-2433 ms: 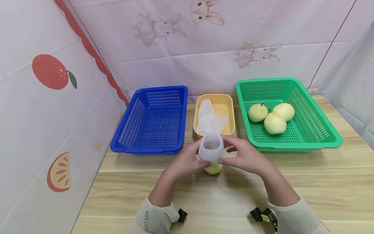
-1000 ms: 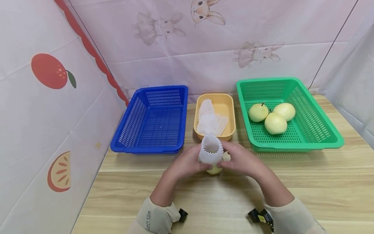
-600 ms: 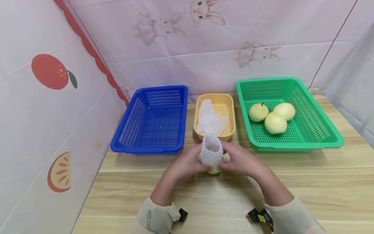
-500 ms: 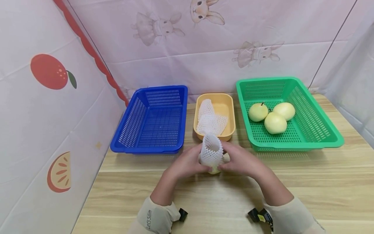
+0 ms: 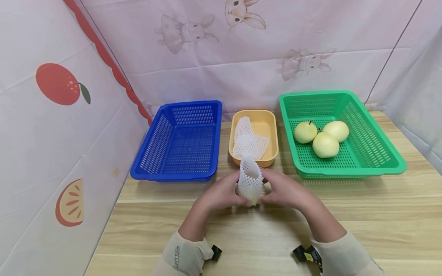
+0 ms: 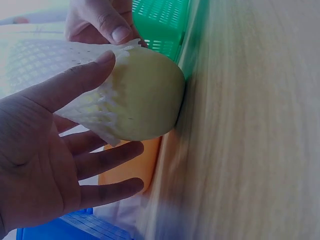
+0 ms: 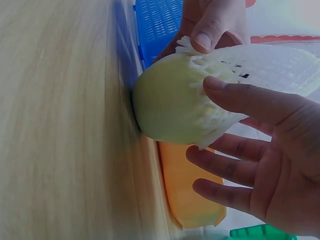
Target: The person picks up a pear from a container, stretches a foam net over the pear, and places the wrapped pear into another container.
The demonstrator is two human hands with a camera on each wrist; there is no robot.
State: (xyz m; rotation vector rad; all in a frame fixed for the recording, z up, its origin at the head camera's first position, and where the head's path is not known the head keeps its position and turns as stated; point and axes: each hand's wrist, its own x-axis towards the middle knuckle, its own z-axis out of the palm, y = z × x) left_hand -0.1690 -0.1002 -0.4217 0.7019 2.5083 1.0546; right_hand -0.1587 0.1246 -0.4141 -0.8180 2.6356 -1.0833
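Note:
A white foam net (image 5: 250, 182) stands upright over a pale yellow-green pear (image 6: 152, 95) on the wooden table. Its upper end gapes; its lower edge sits partway down the fruit. My left hand (image 5: 224, 191) pinches the net's edge on the left, thumb in front, the lower fingers spread. On the right side, my right hand (image 5: 283, 189) pinches the same edge, its thumb pressing the mesh against the pear in the right wrist view. The lower part of the pear (image 7: 162, 102) is bare and touches the table in both wrist views.
Behind the hands, a yellow tray (image 5: 267, 128) holds more white foam nets (image 5: 246, 142). To the left stands a blue basket (image 5: 188, 147). A green basket (image 5: 366, 168) with three pears (image 5: 325, 145) is at the right.
Both hands have moved slightly down, drawing the net lower over the pear. Less of the bare fruit shows below it in the head view. Baskets and tray have stayed put.

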